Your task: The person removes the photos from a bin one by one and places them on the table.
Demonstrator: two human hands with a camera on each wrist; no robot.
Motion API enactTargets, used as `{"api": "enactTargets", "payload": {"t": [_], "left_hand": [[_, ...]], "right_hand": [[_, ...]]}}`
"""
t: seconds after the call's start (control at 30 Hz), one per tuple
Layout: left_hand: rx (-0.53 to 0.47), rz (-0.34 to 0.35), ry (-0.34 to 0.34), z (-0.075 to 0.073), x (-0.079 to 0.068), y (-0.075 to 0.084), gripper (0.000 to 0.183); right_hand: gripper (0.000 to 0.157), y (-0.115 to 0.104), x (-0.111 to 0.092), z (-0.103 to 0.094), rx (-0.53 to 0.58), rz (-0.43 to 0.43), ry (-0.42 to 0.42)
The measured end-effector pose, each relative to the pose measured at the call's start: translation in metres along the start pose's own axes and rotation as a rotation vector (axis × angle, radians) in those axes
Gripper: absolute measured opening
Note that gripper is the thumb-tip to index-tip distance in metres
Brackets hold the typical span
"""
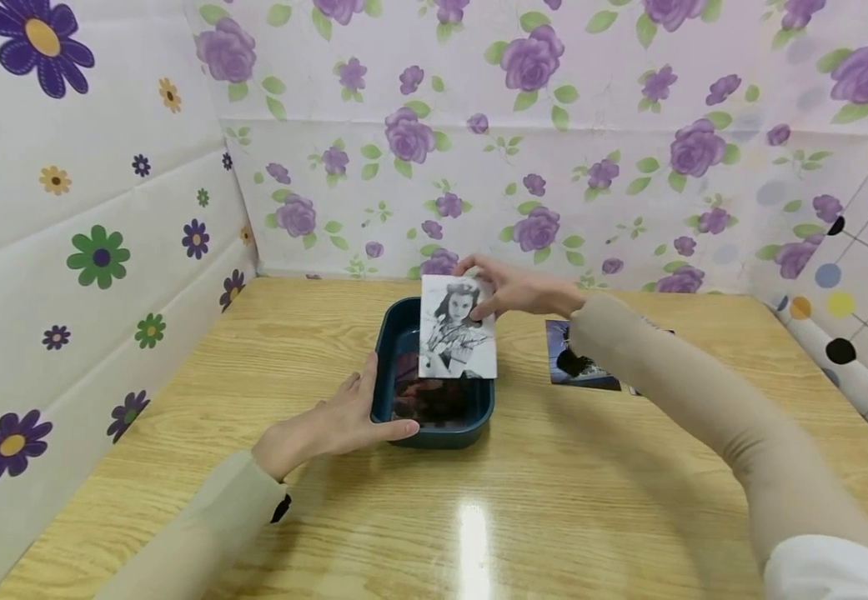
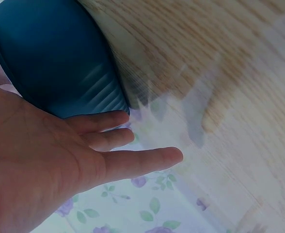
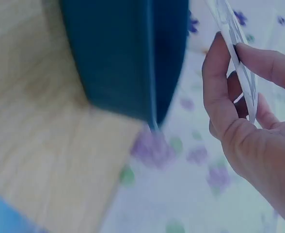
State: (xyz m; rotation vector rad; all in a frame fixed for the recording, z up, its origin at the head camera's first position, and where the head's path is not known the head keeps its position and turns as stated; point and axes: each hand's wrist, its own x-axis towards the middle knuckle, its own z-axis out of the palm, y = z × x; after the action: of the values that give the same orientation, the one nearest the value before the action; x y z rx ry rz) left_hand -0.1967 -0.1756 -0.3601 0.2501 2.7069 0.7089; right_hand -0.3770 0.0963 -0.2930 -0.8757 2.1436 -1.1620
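Observation:
Between its thumb and fingers, my right hand [image 1: 516, 287] pinches a black-and-white photo [image 1: 458, 329] of a person, with dark scribble across it. The photo is above a dark teal container [image 1: 471, 435]; the right wrist view shows the photo [image 3: 246, 80] nearly edge-on. Inside the container lies a dark reddish picture [image 1: 434, 400], partly covered by the held photo. My left hand [image 1: 336, 417] rests against the container's left side, thumb by the near rim. In the left wrist view its fingers [image 2: 142, 162] are stretched out beside the teal wall [image 2: 60, 58].
Right of the container, a bluish picture [image 1: 587, 379] lies on the wooden table [image 1: 373, 517], partly hidden under my right sleeve [image 1: 674, 383]. Another picture edge shows beyond the sleeve. Flowered sheets [image 1: 479, 167] stand behind and on the left; a dotted sheet stands on the right.

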Motion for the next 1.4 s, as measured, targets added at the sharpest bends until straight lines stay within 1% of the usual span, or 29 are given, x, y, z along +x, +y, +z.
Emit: {"api": "enactTargets", "payload": {"t": [0.13,0.17,0.27,0.47,0.67,0.8,0.93,1.0,1.1,1.13,1.17,1.27,1.33,1.4], "left_hand": [[-0.018,0.008,0.001,0.0,0.0,0.0,0.125],[-0.018,0.007,0.001,0.0,0.001,0.0,0.125],[-0.016,0.005,0.0,0.001,0.001,0.0,0.125],[-0.007,0.002,-0.001,0.0,0.0,0.0,0.124],[-0.004,0.0,0.012,0.0,0.001,-0.001,0.125],[0.006,0.01,0.006,0.001,0.001,0.0,0.124],[0.011,0.014,-0.001,0.001,0.001,0.0,0.123],[0.011,0.016,-0.001,0.001,0.001,0.0,0.123],[0.007,0.016,0.001,0.001,0.001,-0.001,0.122],[0.008,0.015,0.001,0.001,0.001,0.0,0.122],[0.008,0.016,0.002,0.002,0.001,0.0,0.122],[0.008,0.017,0.004,0.002,0.001,0.0,0.122],[0.009,0.018,0.003,0.001,0.0,0.0,0.122],[0.007,0.02,0.0,0.001,0.0,0.0,0.122]], "right_hand": [[0.064,0.003,-0.025,-0.029,-0.025,0.022,0.068],[0.065,0.005,-0.033,-0.037,-0.016,0.031,0.077],[0.068,0.017,-0.057,-0.059,-0.066,0.075,0.097],[0.066,0.051,-0.115,-0.1,-0.113,0.149,0.109],[0.069,0.086,-0.176,-0.135,-0.167,0.221,0.114],[0.069,0.11,-0.219,-0.157,-0.208,0.283,0.094],[0.066,0.131,-0.251,-0.174,-0.2,0.381,0.077],[0.063,0.14,-0.261,-0.179,-0.192,0.421,0.074],[0.061,0.149,-0.267,-0.183,-0.207,0.485,0.071],[0.062,0.153,-0.268,-0.182,-0.219,0.495,0.065],[0.061,0.156,-0.268,-0.181,-0.248,0.482,0.061],[0.062,0.167,-0.264,-0.174,-0.324,0.516,0.071],[0.062,0.175,-0.259,-0.17,-0.372,0.514,0.098],[0.061,0.182,-0.255,-0.165,-0.418,0.515,0.144]]}}
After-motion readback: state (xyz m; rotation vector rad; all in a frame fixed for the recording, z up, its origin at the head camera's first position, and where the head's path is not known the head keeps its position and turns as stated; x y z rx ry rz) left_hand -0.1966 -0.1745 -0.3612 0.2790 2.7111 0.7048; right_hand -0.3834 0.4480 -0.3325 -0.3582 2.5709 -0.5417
